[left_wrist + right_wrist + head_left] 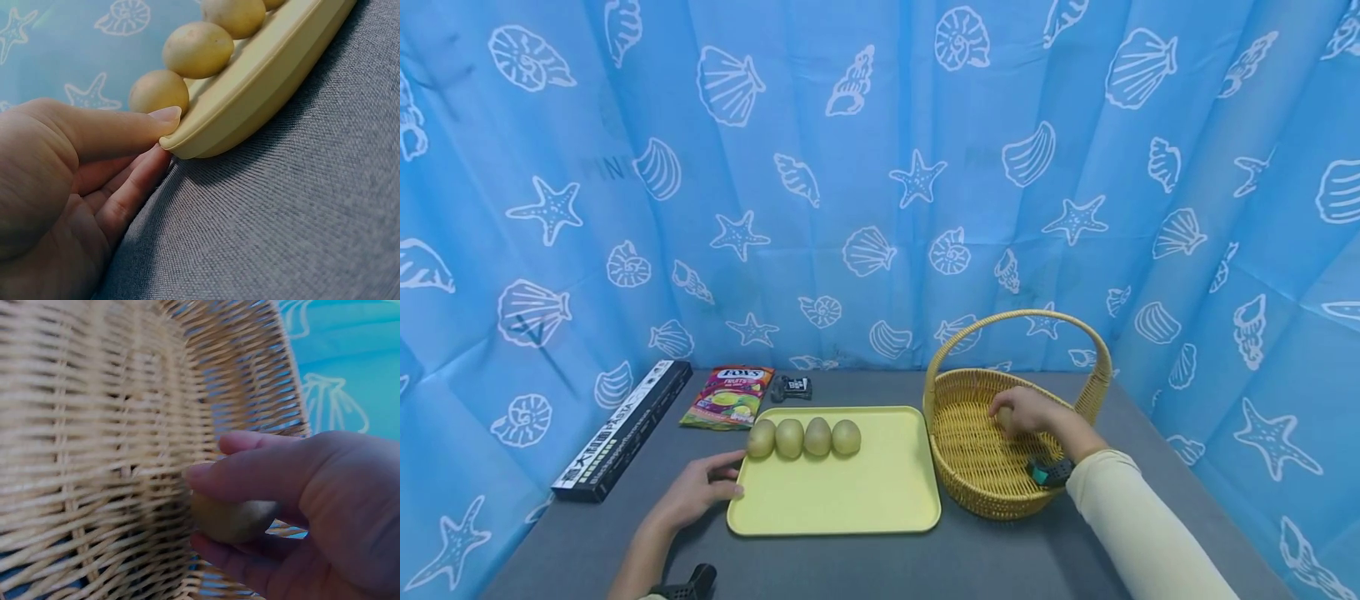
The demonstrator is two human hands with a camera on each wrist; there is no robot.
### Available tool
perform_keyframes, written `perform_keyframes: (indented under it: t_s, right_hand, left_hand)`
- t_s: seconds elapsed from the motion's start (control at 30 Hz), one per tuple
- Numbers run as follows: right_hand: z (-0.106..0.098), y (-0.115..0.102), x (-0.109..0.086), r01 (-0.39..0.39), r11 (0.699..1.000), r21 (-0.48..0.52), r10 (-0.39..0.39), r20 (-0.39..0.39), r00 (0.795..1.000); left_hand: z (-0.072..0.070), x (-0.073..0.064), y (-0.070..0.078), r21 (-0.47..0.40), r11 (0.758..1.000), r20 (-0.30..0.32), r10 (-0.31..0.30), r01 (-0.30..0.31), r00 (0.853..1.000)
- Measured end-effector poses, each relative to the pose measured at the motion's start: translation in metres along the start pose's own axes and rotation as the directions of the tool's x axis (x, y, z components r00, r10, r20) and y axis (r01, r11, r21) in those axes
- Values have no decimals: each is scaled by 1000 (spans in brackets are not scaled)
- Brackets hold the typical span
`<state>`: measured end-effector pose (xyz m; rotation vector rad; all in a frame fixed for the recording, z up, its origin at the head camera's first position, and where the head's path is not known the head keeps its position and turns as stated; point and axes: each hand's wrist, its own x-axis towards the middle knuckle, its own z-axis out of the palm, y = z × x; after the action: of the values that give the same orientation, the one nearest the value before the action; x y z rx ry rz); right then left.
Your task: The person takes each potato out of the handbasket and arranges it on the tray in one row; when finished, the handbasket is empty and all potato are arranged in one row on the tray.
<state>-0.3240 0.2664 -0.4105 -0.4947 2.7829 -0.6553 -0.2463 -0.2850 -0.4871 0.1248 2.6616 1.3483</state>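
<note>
My left hand [694, 492] pinches the left edge of a yellow tray [835, 512]; in the left wrist view the thumb lies on the rim and the fingers are underneath. Several potatoes [817, 437] stand in a row along the tray's back left part. Inside the wicker basket [970, 492], to the right of the tray, my right hand [1026, 408] grips another potato [228, 519]. The right wrist view has it between thumb and fingers, close to the woven wall and partly hidden by the hand.
The basket's tall handle [1022, 315] arches over the right hand. Behind the tray lie a candy bag [727, 398] and a small black item [792, 387]. A long black-and-white box [622, 431] lies at the left. A blue shell-print curtain [865, 208] surrounds the grey table [850, 567].
</note>
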Motion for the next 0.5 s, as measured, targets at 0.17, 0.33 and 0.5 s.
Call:
perform_keyframes:
  t_s: [0.17, 0.33, 0.5]
  right_hand:
    - [-5, -11, -5, 61, 994, 94, -55, -67, 996]
    - [-10, -31, -15, 111, 989, 93, -100, -116, 988]
    - [-9, -52, -27, 175, 979, 108, -157, -154, 976]
  left_hand:
    - [1, 0, 0, -2, 1000, 1, 3, -3, 1000]
    - [2, 2, -3, -12, 1000, 0, 14, -14, 1000]
    - [2, 2, -6, -12, 1000, -5, 27, -27, 1000]
